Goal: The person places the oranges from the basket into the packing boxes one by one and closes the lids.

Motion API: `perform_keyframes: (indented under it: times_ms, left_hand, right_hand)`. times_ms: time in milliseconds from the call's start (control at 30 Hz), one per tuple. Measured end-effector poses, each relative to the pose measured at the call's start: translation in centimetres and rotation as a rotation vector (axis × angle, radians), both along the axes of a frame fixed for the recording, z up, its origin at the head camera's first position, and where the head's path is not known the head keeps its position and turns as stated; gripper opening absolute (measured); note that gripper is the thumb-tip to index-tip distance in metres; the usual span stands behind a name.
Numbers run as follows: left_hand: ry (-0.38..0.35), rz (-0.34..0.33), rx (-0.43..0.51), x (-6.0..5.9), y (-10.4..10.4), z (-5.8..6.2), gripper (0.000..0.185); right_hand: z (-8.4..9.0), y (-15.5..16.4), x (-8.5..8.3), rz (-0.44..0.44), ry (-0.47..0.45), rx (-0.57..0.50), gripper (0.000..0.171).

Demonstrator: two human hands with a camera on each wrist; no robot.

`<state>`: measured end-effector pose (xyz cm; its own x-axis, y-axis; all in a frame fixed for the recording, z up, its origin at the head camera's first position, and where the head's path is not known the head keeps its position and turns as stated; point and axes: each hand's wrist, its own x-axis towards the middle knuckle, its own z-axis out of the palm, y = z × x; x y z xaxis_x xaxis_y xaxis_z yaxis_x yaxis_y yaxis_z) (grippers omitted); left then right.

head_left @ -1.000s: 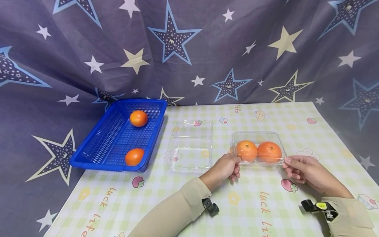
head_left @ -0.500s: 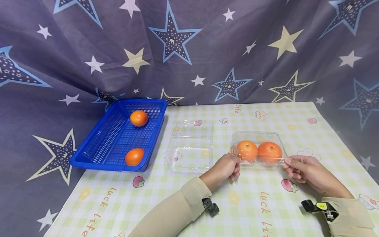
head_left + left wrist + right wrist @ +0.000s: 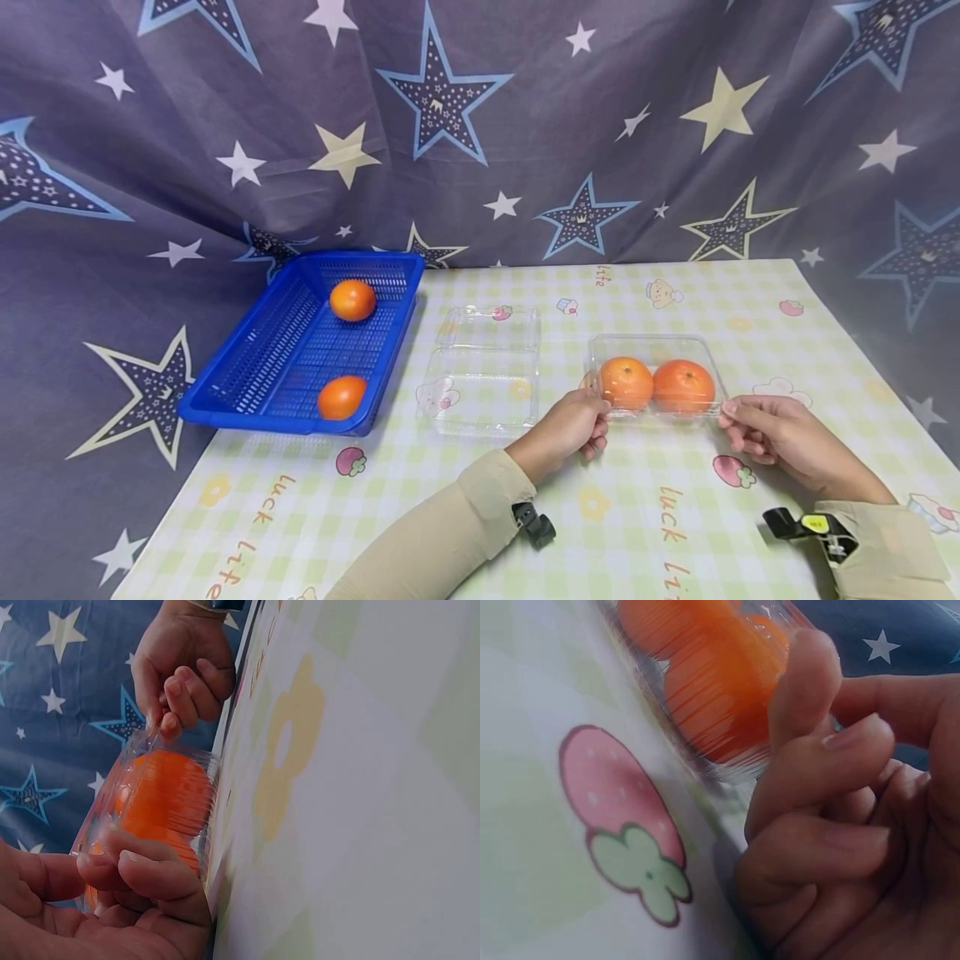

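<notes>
A clear plastic clamshell box stands with its lid down at the right of the table. Inside it sit two oranges side by side, the left orange and the right orange; a bit of orange colour also shows by its left wall. My left hand pinches the box's near left corner between thumb and index finger. At the near right corner, my right hand pinches the rim the same way. The right wrist view shows the other fingers of the right hand curled below the rim, beside the box wall.
An unfolded clear clamshell box lies left of the hands. Farther left, a blue plastic basket holds a far orange and a near orange. A checked tablecloth covers the table; a star-patterned curtain hangs behind.
</notes>
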<state>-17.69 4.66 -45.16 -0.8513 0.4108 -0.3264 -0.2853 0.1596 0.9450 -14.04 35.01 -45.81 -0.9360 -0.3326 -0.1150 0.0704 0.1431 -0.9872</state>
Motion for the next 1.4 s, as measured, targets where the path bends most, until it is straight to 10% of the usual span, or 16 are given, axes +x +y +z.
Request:
perform_keyframes:
  times_ms: [1400]
  left_hand:
    - [0.025,-0.005,0.037,-0.16,-0.22,-0.22,0.018]
  right_hand:
    - [0.07,-0.28,0.14,-0.064,0.027,0.116,0.041]
